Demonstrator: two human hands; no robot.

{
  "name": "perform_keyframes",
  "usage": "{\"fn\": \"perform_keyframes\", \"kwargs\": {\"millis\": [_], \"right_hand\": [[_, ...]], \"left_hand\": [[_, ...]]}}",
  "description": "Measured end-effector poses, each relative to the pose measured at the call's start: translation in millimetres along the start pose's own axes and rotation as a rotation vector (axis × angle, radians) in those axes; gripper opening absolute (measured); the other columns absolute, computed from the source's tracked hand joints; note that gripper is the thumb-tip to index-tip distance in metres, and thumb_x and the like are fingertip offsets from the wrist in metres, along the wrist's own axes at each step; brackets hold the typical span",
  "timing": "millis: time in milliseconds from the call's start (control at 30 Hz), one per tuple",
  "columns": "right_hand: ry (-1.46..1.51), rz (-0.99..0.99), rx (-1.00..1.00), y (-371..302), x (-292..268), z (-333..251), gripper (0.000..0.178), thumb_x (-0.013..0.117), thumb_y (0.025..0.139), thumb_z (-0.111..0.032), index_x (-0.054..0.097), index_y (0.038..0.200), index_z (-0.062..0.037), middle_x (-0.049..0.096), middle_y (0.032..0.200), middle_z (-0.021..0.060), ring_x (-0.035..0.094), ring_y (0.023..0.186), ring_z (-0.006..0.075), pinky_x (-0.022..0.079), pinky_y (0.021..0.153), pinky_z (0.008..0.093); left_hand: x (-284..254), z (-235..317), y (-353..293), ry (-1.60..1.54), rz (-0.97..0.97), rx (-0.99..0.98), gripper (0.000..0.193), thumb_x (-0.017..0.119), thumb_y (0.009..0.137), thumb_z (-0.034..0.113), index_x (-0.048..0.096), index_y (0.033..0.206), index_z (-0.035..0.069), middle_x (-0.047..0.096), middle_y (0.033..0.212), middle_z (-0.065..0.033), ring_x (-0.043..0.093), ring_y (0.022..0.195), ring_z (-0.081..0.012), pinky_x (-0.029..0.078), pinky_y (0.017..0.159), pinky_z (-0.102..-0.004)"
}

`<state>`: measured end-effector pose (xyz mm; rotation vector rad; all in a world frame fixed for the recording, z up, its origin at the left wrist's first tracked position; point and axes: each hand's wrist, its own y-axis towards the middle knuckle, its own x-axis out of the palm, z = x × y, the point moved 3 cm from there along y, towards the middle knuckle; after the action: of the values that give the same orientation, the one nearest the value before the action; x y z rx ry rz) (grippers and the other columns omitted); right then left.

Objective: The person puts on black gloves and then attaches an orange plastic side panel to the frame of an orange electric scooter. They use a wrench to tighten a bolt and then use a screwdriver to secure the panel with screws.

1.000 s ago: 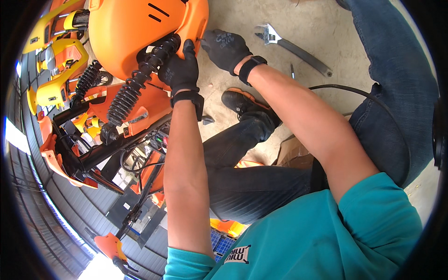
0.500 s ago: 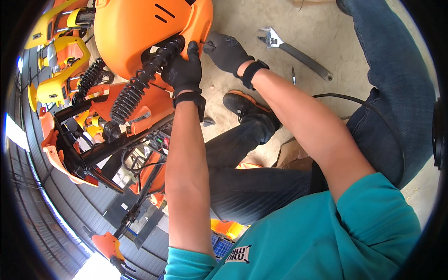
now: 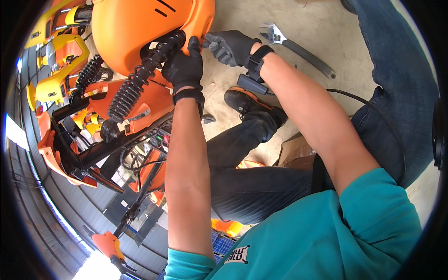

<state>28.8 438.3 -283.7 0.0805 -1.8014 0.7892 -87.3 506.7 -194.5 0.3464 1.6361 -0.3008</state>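
Note:
My left hand [image 3: 184, 70], in a black glove, is at the lower edge of a big orange body panel [image 3: 140, 32], beside a black coil-spring shock absorber [image 3: 147, 70]. Its thumb lies along the panel's edge, and the other fingers are mostly hidden behind. Close to the panel's right edge, my right hand [image 3: 231, 46], also gloved in black, is closed with fingertips pinched together. Something small and dark seems to show at those fingertips, too small to name. A black band with a flat box [image 3: 252, 84] is on my right wrist.
An adjustable wrench [image 3: 298, 51] with a dark handle lies on the concrete floor, right of my hands. A black cable [image 3: 359, 98] runs from my right wrist over my leg. Black frame tubes [image 3: 107, 147] and yellow vehicle parts [image 3: 65, 70] stand left; a cardboard box [image 3: 296, 154] is beside my legs.
My right hand has turned and its wrist has shifted right, bringing the wrist box into view. Its fingertips stay by the panel's edge. My left hand has hardly moved.

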Motion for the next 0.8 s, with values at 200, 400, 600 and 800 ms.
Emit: {"fn": "perform_keyframes", "kwargs": {"millis": [200,400,600,800], "right_hand": [[-0.511,0.276,-0.532,1.8,3.2,3.4,0.028,0.063,0.089,-0.033,0.056,0.089,-0.0056,0.06,0.071,0.0073,0.058,0.059,0.0207,0.047,0.053,0.0331],[-1.172,0.601,-0.961,-5.9,13.8,5.3,0.026,0.055,0.093,-0.029,0.055,0.094,-0.0032,0.064,0.088,0.0221,0.062,0.087,0.0413,0.05,0.074,0.0483],[-0.41,0.149,-0.356,20.8,-11.7,1.4,0.025,0.053,0.096,-0.034,0.057,0.091,-0.0102,0.059,0.065,0.0009,0.053,0.053,0.0189,0.042,0.048,0.0309],[0.263,-0.123,0.003,17.3,-5.0,4.8,0.016,0.062,0.092,-0.027,0.061,0.089,-0.0117,0.052,0.064,-0.0041,0.038,0.047,0.0057,0.033,0.042,0.0235]], "left_hand": [[-6.7,4.3,4.2,-0.031,-0.032,0.025,0.062,0.056,0.089,0.055,0.055,0.131,0.009,0.053,0.133,-0.0192,0.051,0.123,-0.0367,0.041,0.101,-0.0456],[-3.3,-0.6,1.4,-0.068,-0.023,0.03,0.062,0.057,0.09,0.052,0.054,0.132,0.007,0.051,0.134,-0.0219,0.049,0.124,-0.0383,0.04,0.102,-0.0464],[-2.4,1.9,-0.6,-0.035,0.007,0.072,0.061,0.053,0.091,0.055,0.054,0.131,0.009,0.052,0.134,-0.0204,0.05,0.123,-0.0378,0.041,0.099,-0.0473],[-3.9,2.8,2.0,-0.016,-0.007,0.024,0.063,0.053,0.089,0.057,0.057,0.129,0.009,0.053,0.133,-0.0179,0.052,0.122,-0.0359,0.044,0.097,-0.0473]]}}
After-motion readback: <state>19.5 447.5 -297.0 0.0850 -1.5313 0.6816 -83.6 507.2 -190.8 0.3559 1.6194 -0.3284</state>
